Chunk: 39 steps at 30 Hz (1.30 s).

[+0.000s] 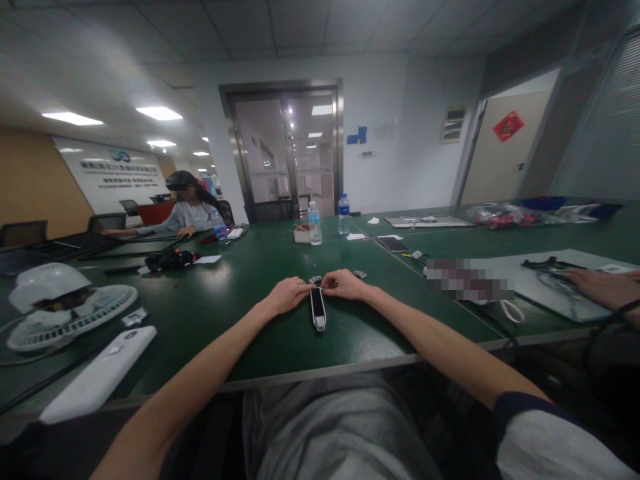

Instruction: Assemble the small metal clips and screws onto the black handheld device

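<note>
A slim white device with a long black face [318, 307] lies on the green table in front of me, its narrow end toward me. My left hand [291, 295] holds its far end from the left, thumb and fingers pressed together. At the same end, on the right, the fingers of my right hand [345, 285] are curled in a pinch. Whatever is between them is too small to make out. Just beyond the hands lie small grey parts [360, 274], partly hidden by my fingers.
Water bottles [315, 225] and a small box [301, 233] stand farther back. To my left are a white appliance with a ribbed base [75, 317] and a long white casing [103, 373]. A person [193, 207] sits at far left; another person's hand [600, 288] is over a white board at right.
</note>
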### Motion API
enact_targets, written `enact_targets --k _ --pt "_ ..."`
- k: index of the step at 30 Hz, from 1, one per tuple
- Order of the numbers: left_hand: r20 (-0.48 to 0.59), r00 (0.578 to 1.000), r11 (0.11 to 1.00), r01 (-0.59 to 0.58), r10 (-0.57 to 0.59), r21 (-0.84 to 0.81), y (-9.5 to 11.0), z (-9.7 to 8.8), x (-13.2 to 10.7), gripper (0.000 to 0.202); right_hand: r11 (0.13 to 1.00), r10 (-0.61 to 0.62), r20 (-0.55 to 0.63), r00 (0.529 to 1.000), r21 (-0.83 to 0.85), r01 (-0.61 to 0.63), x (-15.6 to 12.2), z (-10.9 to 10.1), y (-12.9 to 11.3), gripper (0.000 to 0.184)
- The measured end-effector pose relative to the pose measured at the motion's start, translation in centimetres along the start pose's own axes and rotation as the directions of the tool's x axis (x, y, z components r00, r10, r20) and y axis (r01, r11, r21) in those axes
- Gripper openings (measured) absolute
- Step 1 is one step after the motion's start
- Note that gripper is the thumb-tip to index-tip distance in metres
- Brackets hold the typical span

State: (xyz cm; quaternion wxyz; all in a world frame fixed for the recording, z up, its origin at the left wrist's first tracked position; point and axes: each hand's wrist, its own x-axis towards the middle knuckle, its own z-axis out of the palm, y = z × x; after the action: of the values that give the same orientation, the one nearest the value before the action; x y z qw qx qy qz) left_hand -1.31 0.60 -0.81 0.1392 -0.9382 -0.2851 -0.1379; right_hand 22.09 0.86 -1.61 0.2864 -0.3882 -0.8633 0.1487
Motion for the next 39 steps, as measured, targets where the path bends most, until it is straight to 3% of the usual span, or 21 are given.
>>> enact_targets --k 19,24,31,35,39 --pt "-0.004 1.000 1.000 -0.001 0.001 -0.023 -0.4 0.4 0.0 0.033 0.999 0.018 0.006 1.000 -0.040 -0.018 -0.1 -0.1 -0.6 0.015" --pt "0.009 1.000 0.999 -0.003 0.003 -0.042 -0.4 0.3 0.0 0.034 0.999 -0.008 0.021 1.000 -0.045 0.009 -0.2 -1.0 -0.5 0.020" --pt "0.008 1.000 0.996 -0.006 0.007 -0.088 -0.3 0.0 0.1 0.033 0.967 0.041 -0.120 0.992 -0.246 -0.070 -0.5 -3.5 1.7 0.019" --pt "0.010 1.000 0.995 -0.003 0.004 -0.102 -0.2 -0.1 0.1 0.033 0.902 0.108 -0.121 0.987 -0.406 -0.149 -0.6 -4.2 3.8 0.021" --pt "0.001 1.000 0.994 -0.001 0.002 -0.113 -0.2 -0.1 0.1 0.033 0.867 0.102 -0.087 0.991 -0.482 -0.131 -0.7 -4.0 4.7 0.020"
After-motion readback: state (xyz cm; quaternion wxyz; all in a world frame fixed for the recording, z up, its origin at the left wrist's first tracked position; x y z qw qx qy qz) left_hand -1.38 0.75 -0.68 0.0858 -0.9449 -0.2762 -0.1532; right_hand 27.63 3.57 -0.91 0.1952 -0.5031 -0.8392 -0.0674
